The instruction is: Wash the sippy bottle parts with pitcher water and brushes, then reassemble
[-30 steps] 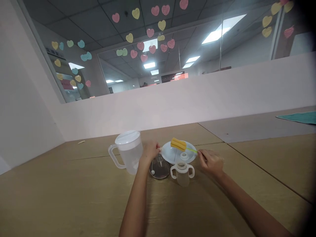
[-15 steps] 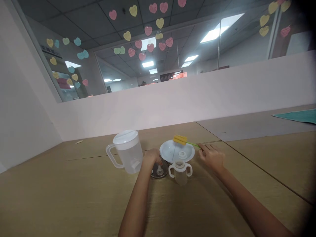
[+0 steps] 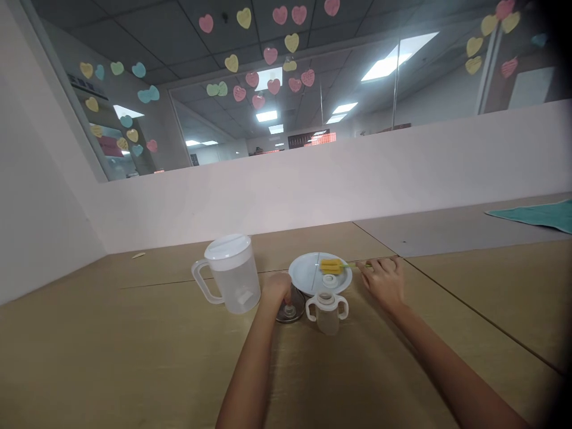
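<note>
My right hand [image 3: 383,281] is closed around the thin green handle of a sponge brush. Its yellow sponge head [image 3: 331,266] lies in a shallow white plate [image 3: 304,271], just behind a small white ring [image 3: 329,280]. Over a round metal dish [image 3: 298,298], my left hand [image 3: 277,288] reaches down with its fingers pinched on the tip of a clear bottle nipple [image 3: 290,311]. Part of the dish is hidden behind this hand. Nearest me, between both hands, a two-handled baby bottle [image 3: 328,319] stands upright with its top uncovered.
A clear pitcher with a white lid [image 3: 232,274] stands left of my left hand. At the far right lies a teal cloth [image 3: 538,214]. Behind the wooden table [image 3: 147,351] runs a low white wall [image 3: 268,196] beneath a window with heart-shaped notes.
The sponge head has come down from the plate's back rim into the plate, its handle now flatter. My left fingers have lowered onto the nipple in the metal dish.
</note>
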`<action>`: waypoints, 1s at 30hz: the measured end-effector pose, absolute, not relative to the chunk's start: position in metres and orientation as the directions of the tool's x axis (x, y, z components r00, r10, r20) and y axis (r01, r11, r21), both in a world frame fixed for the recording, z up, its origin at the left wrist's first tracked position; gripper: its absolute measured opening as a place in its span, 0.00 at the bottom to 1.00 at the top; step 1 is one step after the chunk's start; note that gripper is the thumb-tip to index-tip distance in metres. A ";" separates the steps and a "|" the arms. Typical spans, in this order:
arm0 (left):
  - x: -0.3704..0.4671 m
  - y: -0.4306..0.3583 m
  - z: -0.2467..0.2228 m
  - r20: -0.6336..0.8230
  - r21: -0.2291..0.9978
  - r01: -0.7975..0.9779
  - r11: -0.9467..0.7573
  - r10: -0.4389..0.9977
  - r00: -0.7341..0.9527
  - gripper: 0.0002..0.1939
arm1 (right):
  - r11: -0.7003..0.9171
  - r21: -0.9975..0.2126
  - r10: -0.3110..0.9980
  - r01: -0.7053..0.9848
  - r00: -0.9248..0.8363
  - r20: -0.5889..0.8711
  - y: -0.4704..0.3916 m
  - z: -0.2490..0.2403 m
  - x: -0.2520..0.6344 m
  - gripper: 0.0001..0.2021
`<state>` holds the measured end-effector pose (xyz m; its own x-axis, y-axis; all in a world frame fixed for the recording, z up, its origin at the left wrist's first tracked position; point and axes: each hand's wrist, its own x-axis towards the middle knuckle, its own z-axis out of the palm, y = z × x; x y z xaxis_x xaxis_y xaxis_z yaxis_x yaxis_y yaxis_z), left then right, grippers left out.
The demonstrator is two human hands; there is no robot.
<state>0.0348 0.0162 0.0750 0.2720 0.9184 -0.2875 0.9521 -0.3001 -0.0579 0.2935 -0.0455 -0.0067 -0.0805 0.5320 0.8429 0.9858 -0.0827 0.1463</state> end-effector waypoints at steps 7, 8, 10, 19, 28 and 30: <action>0.034 0.017 0.073 -0.218 -0.132 0.943 -0.306 0.937 0.274 0.18 | -0.013 0.148 0.595 0.989 -0.111 0.796 -0.047 -0.002 0.288 0.11; 0.034 0.017 0.072 -0.199 -0.138 0.943 -0.304 0.941 0.275 0.20 | 0.000 0.139 0.594 0.990 -0.112 0.796 -0.047 -0.002 0.287 0.11; 0.035 0.016 0.071 -0.164 -0.146 0.943 -0.300 0.947 0.276 0.21 | 0.013 0.106 0.581 0.994 -0.094 0.809 -0.047 -0.002 0.286 0.11; 0.058 -0.007 0.084 0.037 -0.118 0.907 -0.404 0.911 0.411 0.14 | 0.062 -0.031 0.466 0.998 -0.002 0.885 -0.042 -0.011 0.278 0.11; 0.072 -0.018 0.080 0.041 0.044 0.781 -0.623 0.782 0.621 0.19 | 0.005 -0.205 0.501 0.979 0.175 0.847 -0.038 -0.021 0.283 0.11; 0.069 -0.014 0.082 0.048 0.105 0.760 -0.642 0.766 0.641 0.18 | -0.015 -0.244 0.513 0.970 0.218 0.831 -0.038 -0.021 0.284 0.11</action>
